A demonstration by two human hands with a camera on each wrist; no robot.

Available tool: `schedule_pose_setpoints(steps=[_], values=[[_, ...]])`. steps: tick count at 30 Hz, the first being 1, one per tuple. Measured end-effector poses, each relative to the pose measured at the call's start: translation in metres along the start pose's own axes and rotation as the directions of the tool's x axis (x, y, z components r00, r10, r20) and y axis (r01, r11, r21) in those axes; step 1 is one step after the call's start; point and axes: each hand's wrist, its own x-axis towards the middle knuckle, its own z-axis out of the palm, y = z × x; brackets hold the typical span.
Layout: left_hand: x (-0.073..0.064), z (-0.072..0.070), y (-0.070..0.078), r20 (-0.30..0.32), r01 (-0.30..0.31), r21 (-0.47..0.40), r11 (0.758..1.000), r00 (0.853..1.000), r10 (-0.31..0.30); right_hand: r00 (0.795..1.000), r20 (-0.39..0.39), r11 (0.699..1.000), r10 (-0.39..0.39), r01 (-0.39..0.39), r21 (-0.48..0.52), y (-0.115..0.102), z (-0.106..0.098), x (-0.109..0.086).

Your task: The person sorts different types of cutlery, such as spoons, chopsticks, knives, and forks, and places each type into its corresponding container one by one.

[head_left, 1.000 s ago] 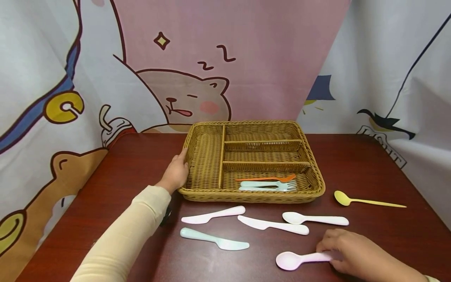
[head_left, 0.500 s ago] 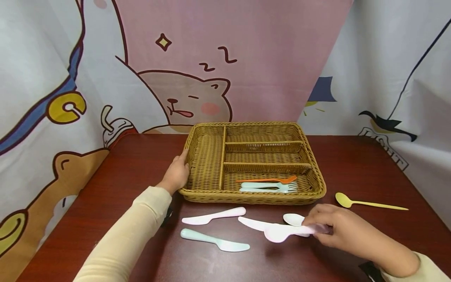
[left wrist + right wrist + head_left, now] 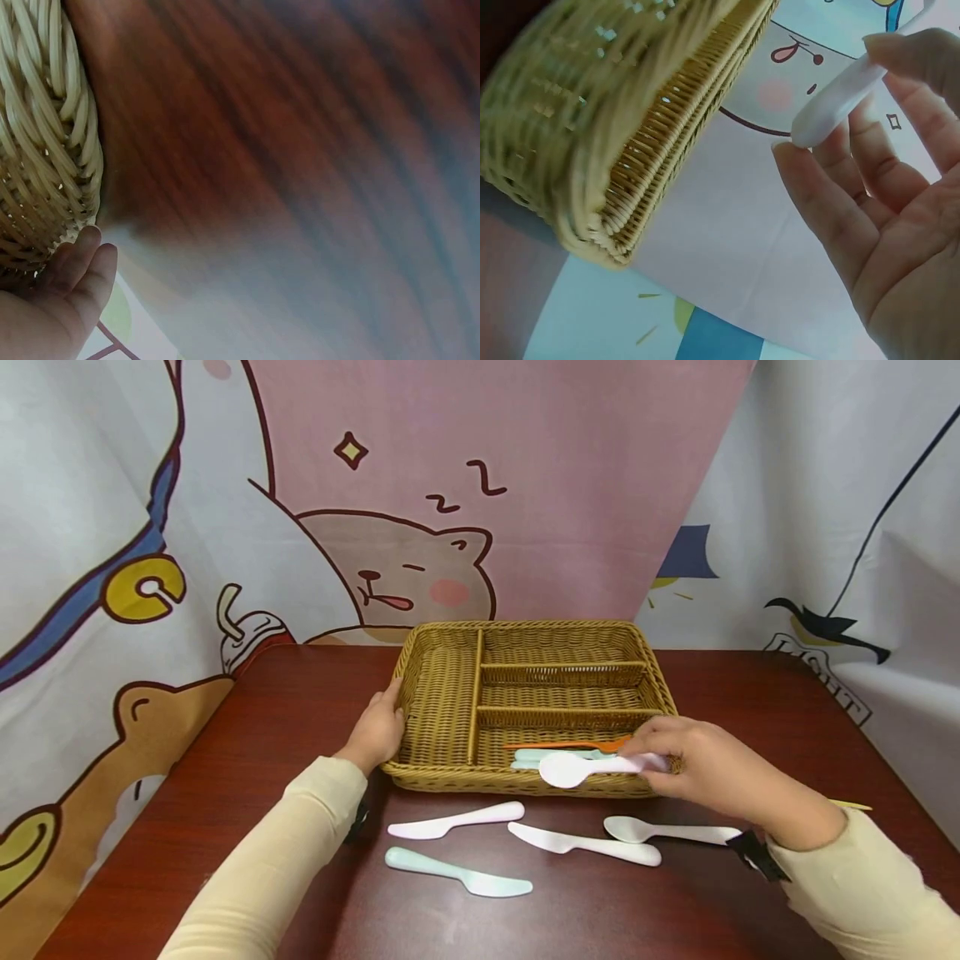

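My left hand [image 3: 377,731] holds the left wall of a wicker cutlery basket [image 3: 525,782]; in the left wrist view its fingers [image 3: 94,274] lie against the weave, the thumb out of sight there. Over the basket's front compartment, my right hand [image 3: 712,768] pinches a pale pink spoon [image 3: 566,770] by its handle, bowl pointing left. In the right wrist view the handle end [image 3: 829,116] sits between thumb and fingertips. Beneath the spoon, an orange fork [image 3: 555,745] and light green forks [image 3: 531,755] lie in that compartment, partly covered.
In front of the basket lie a pinkish knife [image 3: 457,820], a white knife [image 3: 585,843], a light green knife [image 3: 459,872] and a white spoon [image 3: 633,829]. A yellow spoon [image 3: 852,805] is mostly hidden behind my right forearm. A printed curtain [image 3: 570,485] borders the table.
My right hand has lifted the pale pink spoon off the front right of the table and carried it forward and left over the basket. The left hand stays on the basket.
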Motion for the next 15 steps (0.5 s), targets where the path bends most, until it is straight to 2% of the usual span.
schedule_pose_setpoints(steps=[7,15], values=[[0.0,-0.001,0.001,0.013,0.008,-0.006,1.0,1.0,-0.008,0.99,0.081,0.993,0.117,-0.117,-0.008,0.009,-0.01,0.029],[0.0,0.0,0.0,0.016,0.002,-0.002,1.0,1.0,-0.002,0.984,0.102,0.989,0.145,-0.147,0.011,0.021,-0.007,0.056]])
